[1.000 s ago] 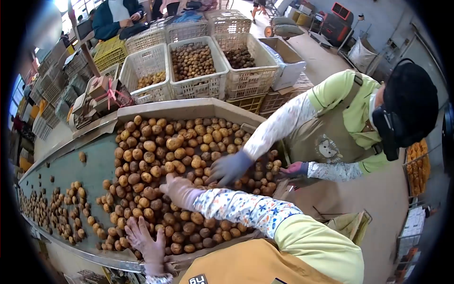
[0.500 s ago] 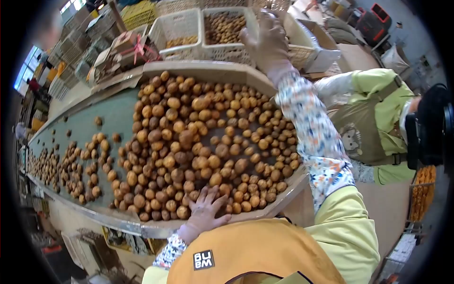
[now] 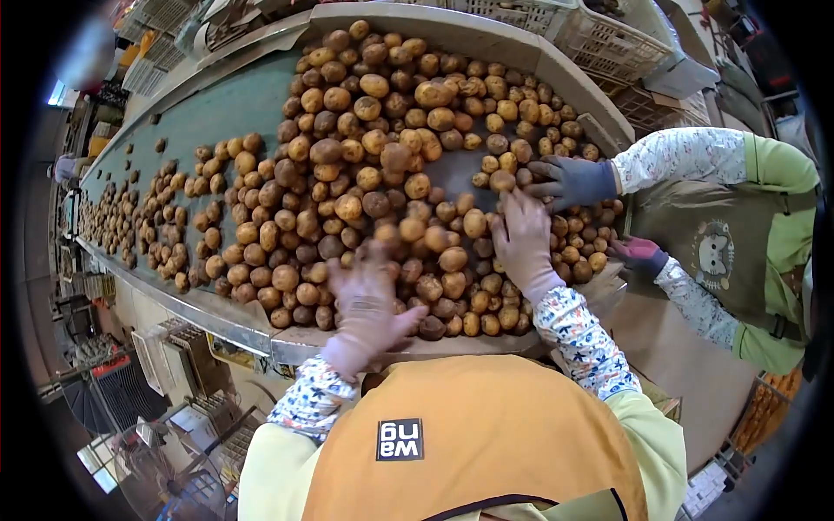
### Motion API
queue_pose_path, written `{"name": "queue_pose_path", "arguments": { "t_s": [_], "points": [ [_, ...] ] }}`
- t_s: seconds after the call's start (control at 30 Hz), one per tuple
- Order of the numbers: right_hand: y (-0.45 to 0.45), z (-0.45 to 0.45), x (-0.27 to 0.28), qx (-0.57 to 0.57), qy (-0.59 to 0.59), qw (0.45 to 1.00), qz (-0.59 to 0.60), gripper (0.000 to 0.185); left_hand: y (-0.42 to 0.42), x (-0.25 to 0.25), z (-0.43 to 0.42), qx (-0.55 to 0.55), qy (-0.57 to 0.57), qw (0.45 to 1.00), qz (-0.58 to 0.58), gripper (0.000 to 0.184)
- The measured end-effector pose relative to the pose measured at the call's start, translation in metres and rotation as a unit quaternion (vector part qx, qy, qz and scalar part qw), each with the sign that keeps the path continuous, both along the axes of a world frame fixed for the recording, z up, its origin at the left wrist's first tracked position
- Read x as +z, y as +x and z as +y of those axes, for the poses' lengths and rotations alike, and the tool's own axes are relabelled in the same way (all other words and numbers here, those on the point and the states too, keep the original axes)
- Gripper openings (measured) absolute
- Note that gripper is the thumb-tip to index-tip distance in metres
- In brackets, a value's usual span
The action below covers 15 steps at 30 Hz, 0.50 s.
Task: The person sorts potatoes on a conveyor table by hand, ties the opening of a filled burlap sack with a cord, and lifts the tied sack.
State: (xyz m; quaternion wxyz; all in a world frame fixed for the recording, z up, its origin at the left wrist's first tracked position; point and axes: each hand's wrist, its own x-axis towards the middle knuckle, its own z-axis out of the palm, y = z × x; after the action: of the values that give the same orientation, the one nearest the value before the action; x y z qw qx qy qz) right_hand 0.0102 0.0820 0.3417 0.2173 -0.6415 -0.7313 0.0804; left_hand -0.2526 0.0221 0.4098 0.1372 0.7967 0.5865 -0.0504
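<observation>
Round brown potato-like produce lies heaped over the right part of a green conveyor belt. My left hand, gloved and slightly blurred, is over the near edge of the heap with its fingers spread. Farther right, my right hand rests on the produce, fingers stretched forward and nothing visibly gripped. Its fingertips are close to a co-worker's grey-gloved hand, which reaches in from the right. The co-worker's other hand is at the right edge of the heap.
A raised metal rim borders the heap at the far right. Behind it stand plastic crates and a cardboard box. The co-worker in a brown apron stands at the right. Racks and a fan-like object are at the lower left.
My right hand has come back from above the crates onto the produce. My left hand is still at the near edge. The view has shifted, and the co-worker's grey-gloved hand shows over the heap again.
</observation>
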Motion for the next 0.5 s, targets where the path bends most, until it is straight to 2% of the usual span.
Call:
{"name": "queue_pose_path", "arguments": {
  "t_s": [0.07, 0.1, 0.13, 0.2, 0.23, 0.27, 0.3, 0.33, 0.37, 0.4, 0.47, 0.5],
  "points": [
    [-0.038, 0.026, 0.035, 0.097, 0.016, 0.985, 0.140, 0.049, 0.031, 0.009, 0.003, -0.050, -0.033, 0.996, -0.058, 0.089],
    [-0.062, 0.032, 0.051, 0.161, 0.048, 0.979, 0.117, 0.052, 0.044, 0.018, 0.007, -0.072, -0.150, 0.985, -0.045, 0.075],
    [-0.083, 0.038, 0.059, 0.226, 0.082, 0.967, 0.090, 0.054, 0.049, 0.010, 0.001, -0.071, -0.151, 0.981, -0.100, 0.063],
    [-0.116, 0.069, 0.047, 0.207, 0.083, 0.974, 0.027, 0.056, 0.043, 0.017, 0.001, -0.105, -0.117, 0.963, -0.219, 0.051],
    [-0.121, 0.092, 0.026, 0.203, 0.069, 0.976, -0.049, 0.055, 0.035, 0.027, 0.005, -0.061, -0.131, 0.941, -0.307, 0.046],
    [-0.113, 0.101, 0.029, 0.215, 0.042, 0.976, -0.005, 0.047, 0.024, 0.040, 0.009, -0.014, -0.144, 0.908, -0.393, 0.041],
    [-0.107, 0.102, 0.043, 0.231, -0.027, 0.970, -0.075, 0.042, 0.009, 0.053, 0.011, -0.016, -0.007, 0.927, -0.375, 0.036],
    [-0.098, 0.103, 0.059, 0.246, -0.097, 0.953, -0.147, 0.039, -0.008, 0.070, 0.010, 0.020, 0.039, 0.934, -0.354, 0.035],
    [-0.086, 0.102, 0.063, 0.240, -0.084, 0.957, -0.141, 0.034, -0.026, 0.075, 0.003, 0.046, 0.112, 0.946, -0.300, 0.031],
    [-0.082, 0.105, 0.084, 0.193, -0.183, 0.949, -0.167, 0.028, -0.043, 0.073, -0.006, 0.105, 0.147, 0.944, -0.277, 0.028],
    [-0.078, 0.120, 0.074, 0.150, -0.088, 0.983, -0.055, 0.019, -0.056, 0.061, -0.025, 0.201, 0.180, 0.927, -0.259, 0.026],
    [-0.084, 0.131, 0.061, 0.184, 0.018, 0.982, -0.046, 0.015, -0.052, 0.063, -0.025, 0.149, 0.187, 0.943, -0.233, 0.024]
  ]
}}
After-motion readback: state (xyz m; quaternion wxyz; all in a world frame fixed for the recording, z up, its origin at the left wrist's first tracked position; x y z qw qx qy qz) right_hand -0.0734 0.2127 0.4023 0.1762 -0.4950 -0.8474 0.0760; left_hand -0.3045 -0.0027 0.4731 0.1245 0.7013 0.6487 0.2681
